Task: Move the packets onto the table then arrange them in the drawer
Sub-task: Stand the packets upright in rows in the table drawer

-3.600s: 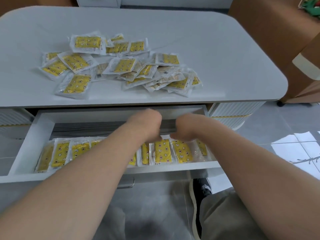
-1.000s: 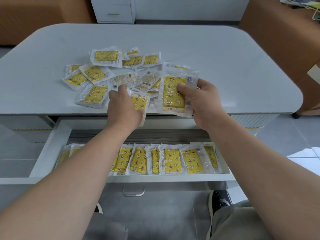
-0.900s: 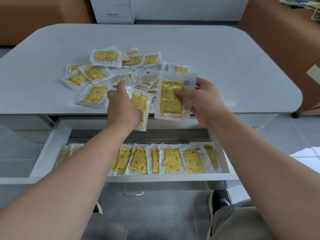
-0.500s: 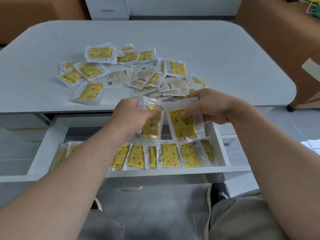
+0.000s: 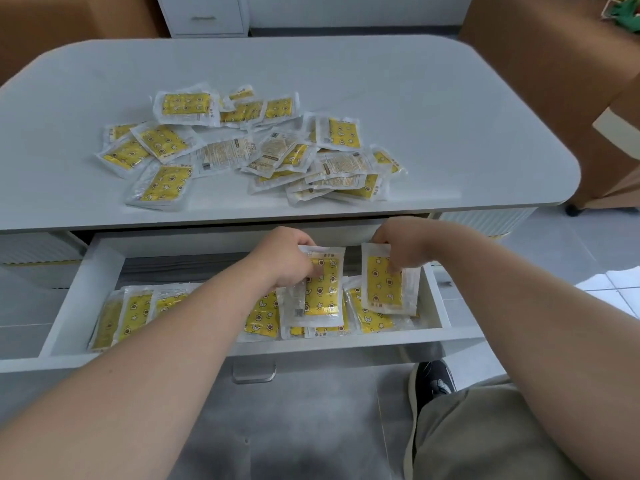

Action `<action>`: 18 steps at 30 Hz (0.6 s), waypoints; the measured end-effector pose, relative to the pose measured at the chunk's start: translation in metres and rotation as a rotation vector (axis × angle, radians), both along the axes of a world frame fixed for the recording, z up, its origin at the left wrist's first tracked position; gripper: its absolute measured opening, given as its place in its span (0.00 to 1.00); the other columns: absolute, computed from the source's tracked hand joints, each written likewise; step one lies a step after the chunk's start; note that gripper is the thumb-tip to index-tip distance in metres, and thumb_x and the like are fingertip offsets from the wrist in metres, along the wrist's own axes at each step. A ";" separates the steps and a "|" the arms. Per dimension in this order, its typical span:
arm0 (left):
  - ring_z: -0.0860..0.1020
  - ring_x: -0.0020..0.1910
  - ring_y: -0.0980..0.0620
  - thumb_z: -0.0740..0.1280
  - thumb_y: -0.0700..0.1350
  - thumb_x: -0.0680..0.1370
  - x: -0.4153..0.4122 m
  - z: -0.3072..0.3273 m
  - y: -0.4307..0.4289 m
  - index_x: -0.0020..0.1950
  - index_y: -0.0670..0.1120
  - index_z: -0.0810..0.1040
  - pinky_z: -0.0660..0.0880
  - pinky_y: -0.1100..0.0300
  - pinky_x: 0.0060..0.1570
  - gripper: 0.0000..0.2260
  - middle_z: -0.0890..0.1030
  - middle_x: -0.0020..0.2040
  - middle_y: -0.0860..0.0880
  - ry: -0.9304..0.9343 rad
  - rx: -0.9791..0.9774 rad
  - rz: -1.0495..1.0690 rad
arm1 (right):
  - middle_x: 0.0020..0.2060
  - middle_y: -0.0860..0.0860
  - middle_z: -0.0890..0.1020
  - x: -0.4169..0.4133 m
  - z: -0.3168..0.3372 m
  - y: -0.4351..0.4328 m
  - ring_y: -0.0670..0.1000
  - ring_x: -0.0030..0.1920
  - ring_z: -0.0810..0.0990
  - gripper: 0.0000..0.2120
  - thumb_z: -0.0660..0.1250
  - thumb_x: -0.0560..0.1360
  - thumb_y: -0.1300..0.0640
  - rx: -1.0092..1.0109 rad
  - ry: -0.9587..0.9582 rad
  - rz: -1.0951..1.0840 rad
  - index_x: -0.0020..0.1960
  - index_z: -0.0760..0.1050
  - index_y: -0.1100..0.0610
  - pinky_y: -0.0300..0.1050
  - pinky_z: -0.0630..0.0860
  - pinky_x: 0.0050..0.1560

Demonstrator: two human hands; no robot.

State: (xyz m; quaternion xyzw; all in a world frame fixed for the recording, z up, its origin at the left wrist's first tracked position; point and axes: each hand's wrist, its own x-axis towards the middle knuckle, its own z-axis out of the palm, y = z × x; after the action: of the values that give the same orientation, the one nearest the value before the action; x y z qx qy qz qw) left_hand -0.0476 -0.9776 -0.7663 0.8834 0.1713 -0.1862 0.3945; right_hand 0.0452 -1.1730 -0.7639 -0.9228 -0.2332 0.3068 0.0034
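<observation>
Several clear packets with yellow printed contents lie in a loose pile (image 5: 249,147) on the white table (image 5: 450,116). Below its front edge the white drawer (image 5: 86,292) stands pulled out, with a row of packets (image 5: 131,313) standing along its front wall. My left hand (image 5: 287,254) holds one packet (image 5: 322,292) upright over the middle-right of that row. My right hand (image 5: 405,244) pinches another packet (image 5: 386,285) by its top edge, just right of the first, above the drawer's right end.
A metal handle (image 5: 254,370) sticks out under the drawer front. My shoe (image 5: 431,379) and knee are on the grey floor at lower right. Brown furniture (image 5: 540,64) stands right of the table, a white cabinet (image 5: 207,15) behind it.
Both hands picked a packet each off the table pile, carried them down over the table edge, and now hold them upright in the drawer's right half.
</observation>
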 end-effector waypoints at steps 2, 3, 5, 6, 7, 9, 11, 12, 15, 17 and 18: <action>0.80 0.45 0.51 0.78 0.44 0.72 0.003 -0.003 -0.005 0.48 0.51 0.83 0.73 0.60 0.38 0.08 0.84 0.47 0.50 0.005 0.009 -0.035 | 0.56 0.51 0.82 0.000 -0.006 0.000 0.52 0.53 0.78 0.21 0.72 0.76 0.61 -0.025 0.034 0.048 0.68 0.77 0.56 0.45 0.73 0.51; 0.80 0.45 0.51 0.78 0.44 0.72 0.004 -0.005 -0.007 0.49 0.51 0.83 0.73 0.60 0.38 0.08 0.83 0.47 0.50 0.011 0.014 -0.051 | 0.56 0.50 0.82 0.000 -0.009 0.001 0.51 0.52 0.78 0.19 0.72 0.76 0.61 -0.044 0.051 0.071 0.67 0.78 0.56 0.44 0.72 0.51; 0.80 0.46 0.52 0.78 0.44 0.72 0.008 -0.007 -0.013 0.49 0.51 0.83 0.73 0.60 0.39 0.09 0.83 0.47 0.51 0.023 0.015 -0.074 | 0.56 0.50 0.83 0.001 -0.016 0.002 0.51 0.53 0.79 0.19 0.72 0.76 0.61 -0.088 0.074 0.117 0.66 0.78 0.56 0.43 0.73 0.52; 0.80 0.46 0.52 0.78 0.44 0.72 0.010 -0.009 -0.015 0.49 0.51 0.82 0.73 0.60 0.39 0.09 0.83 0.47 0.51 0.025 0.015 -0.081 | 0.56 0.51 0.83 0.001 -0.019 0.003 0.51 0.54 0.79 0.19 0.72 0.76 0.61 -0.113 0.080 0.139 0.66 0.78 0.56 0.43 0.73 0.52; 0.80 0.46 0.52 0.78 0.44 0.72 0.013 -0.010 -0.017 0.48 0.52 0.82 0.74 0.60 0.38 0.08 0.83 0.47 0.51 0.026 0.016 -0.089 | 0.56 0.51 0.83 0.002 -0.023 0.003 0.52 0.54 0.79 0.19 0.72 0.76 0.61 -0.141 0.083 0.159 0.67 0.78 0.56 0.44 0.74 0.53; 0.81 0.46 0.52 0.78 0.44 0.72 0.017 -0.014 -0.019 0.47 0.52 0.82 0.74 0.59 0.40 0.08 0.83 0.47 0.52 0.029 0.012 -0.094 | 0.58 0.52 0.82 0.003 -0.030 0.004 0.52 0.55 0.79 0.22 0.72 0.76 0.62 -0.188 0.078 0.184 0.69 0.76 0.57 0.44 0.76 0.55; 0.81 0.47 0.51 0.78 0.44 0.72 0.021 -0.016 -0.021 0.46 0.52 0.82 0.75 0.57 0.43 0.08 0.83 0.47 0.51 0.040 0.004 -0.093 | 0.61 0.53 0.81 0.003 -0.039 0.003 0.54 0.58 0.79 0.27 0.73 0.75 0.62 -0.220 0.052 0.200 0.73 0.73 0.57 0.45 0.77 0.58; 0.81 0.47 0.51 0.78 0.44 0.72 0.023 -0.017 -0.022 0.46 0.52 0.81 0.75 0.57 0.44 0.08 0.83 0.47 0.51 0.046 0.001 -0.094 | 0.63 0.54 0.80 0.004 -0.043 0.003 0.55 0.60 0.79 0.30 0.74 0.74 0.61 -0.236 0.036 0.208 0.74 0.71 0.57 0.46 0.78 0.60; 0.81 0.47 0.51 0.78 0.43 0.72 0.028 -0.019 -0.021 0.46 0.51 0.81 0.76 0.57 0.44 0.08 0.83 0.47 0.50 0.078 -0.016 -0.087 | 0.60 0.52 0.81 0.005 -0.054 0.001 0.55 0.58 0.80 0.33 0.78 0.71 0.58 -0.294 0.005 0.222 0.74 0.71 0.56 0.48 0.79 0.59; 0.81 0.46 0.51 0.78 0.42 0.73 0.031 -0.021 -0.021 0.47 0.50 0.81 0.77 0.59 0.41 0.08 0.83 0.47 0.50 0.111 -0.046 -0.075 | 0.57 0.52 0.81 0.005 -0.058 0.000 0.54 0.56 0.80 0.34 0.80 0.69 0.56 -0.333 -0.015 0.235 0.72 0.71 0.53 0.48 0.79 0.57; 0.82 0.45 0.52 0.77 0.41 0.73 0.032 -0.022 -0.020 0.48 0.49 0.81 0.78 0.60 0.39 0.09 0.83 0.46 0.49 0.129 -0.064 -0.070 | 0.58 0.52 0.80 0.004 -0.059 -0.001 0.55 0.57 0.80 0.36 0.80 0.68 0.56 -0.349 -0.033 0.245 0.73 0.70 0.53 0.49 0.78 0.57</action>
State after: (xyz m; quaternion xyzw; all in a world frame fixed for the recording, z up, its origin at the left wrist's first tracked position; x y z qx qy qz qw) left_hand -0.0151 -0.9978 -0.7888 0.8620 0.1592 -0.2618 0.4038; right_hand 0.0488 -1.1737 -0.8227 -0.8790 -0.2871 0.3253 -0.1977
